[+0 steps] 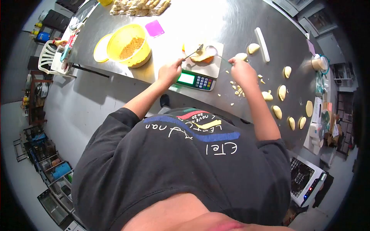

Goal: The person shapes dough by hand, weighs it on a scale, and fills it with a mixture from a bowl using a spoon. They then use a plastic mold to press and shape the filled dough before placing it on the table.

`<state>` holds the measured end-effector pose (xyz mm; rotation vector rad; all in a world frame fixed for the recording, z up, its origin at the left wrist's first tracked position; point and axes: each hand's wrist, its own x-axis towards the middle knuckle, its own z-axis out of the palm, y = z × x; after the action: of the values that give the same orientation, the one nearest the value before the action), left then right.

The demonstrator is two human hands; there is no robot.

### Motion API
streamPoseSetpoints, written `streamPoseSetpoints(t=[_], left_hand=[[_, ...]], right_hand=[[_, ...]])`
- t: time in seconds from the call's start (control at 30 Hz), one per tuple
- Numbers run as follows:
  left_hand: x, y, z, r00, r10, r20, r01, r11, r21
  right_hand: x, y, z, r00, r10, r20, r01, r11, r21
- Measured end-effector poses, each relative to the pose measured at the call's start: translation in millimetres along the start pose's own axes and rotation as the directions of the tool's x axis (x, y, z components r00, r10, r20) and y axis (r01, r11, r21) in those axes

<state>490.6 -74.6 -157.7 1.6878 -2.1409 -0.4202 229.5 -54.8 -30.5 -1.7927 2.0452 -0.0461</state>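
Note:
My left hand (169,73) is closed around the handle of a spoon (193,52), its dark bowl over a piece of pale dough (201,57). From the other side, my right hand (243,73) grips a second spoon (221,57), whose round, shiny bowl also reaches the dough. That dough lies on the plate of a digital scale (195,81), with something orange showing at its edge. The scale's display glows green; its digits are unreadable. Beside my right hand lie small dough crumbs (239,90) and a shaped dough piece (266,96).
A yellow tub (143,54) of orange-brown crumbly filling stands left of the scale, its lid (99,49) behind it. A purple square (154,28) and bagged items (140,7) lie farther back. Several dough pieces (282,92) and a white stick (262,45) lie right.

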Motion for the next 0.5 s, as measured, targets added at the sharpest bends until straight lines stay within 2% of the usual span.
streamPoseSetpoints(t=[0.07,0.13,0.17,0.23,0.27,0.3,0.33,0.4,0.47,0.5], left_hand=[[-1,-5,4,1.0,-0.002,-0.007,0.002,1.0,-0.021],[-2,-8,4,0.991,0.104,-0.09,-0.108,0.993,-0.046],[-4,-6,2,0.993,0.08,-0.083,-0.083,0.996,-0.039],[-6,-2,0,0.997,0.034,-0.076,-0.035,0.999,-0.015],[-6,-4,2,0.997,0.008,-0.079,-0.008,1.0,0.003],[-5,-8,8,0.987,0.066,-0.149,-0.07,0.997,-0.027],[-5,-6,5,0.984,0.092,-0.156,-0.09,0.996,0.02],[-3,-17,15,0.998,0.056,-0.011,-0.052,0.967,0.249],[-1,-19,11,0.99,0.077,-0.115,-0.087,0.993,-0.082],[-8,-5,-1,0.985,0.04,-0.171,-0.067,0.986,-0.156]], right_hand=[[-12,-2,-22,0.999,0.026,-0.027,-0.027,0.999,-0.02],[-31,-18,-52,0.999,-0.033,-0.033,0.031,0.998,-0.051],[-47,-32,-69,0.997,-0.071,-0.033,0.068,0.995,-0.07],[-80,-60,-95,0.94,-0.304,-0.153,0.291,0.951,-0.102],[-98,-74,-110,0.885,-0.438,-0.158,0.415,0.896,-0.16],[-115,-87,-123,0.809,-0.566,-0.155,0.531,0.819,-0.218],[-130,-97,-132,0.769,-0.615,-0.175,0.599,0.789,-0.14],[-158,-108,-144,0.609,-0.779,-0.152,0.766,0.627,-0.146],[-168,-113,-146,0.43,-0.898,-0.097,0.881,0.441,-0.174],[-171,-115,-144,0.358,-0.931,-0.066,0.912,0.364,-0.19]])
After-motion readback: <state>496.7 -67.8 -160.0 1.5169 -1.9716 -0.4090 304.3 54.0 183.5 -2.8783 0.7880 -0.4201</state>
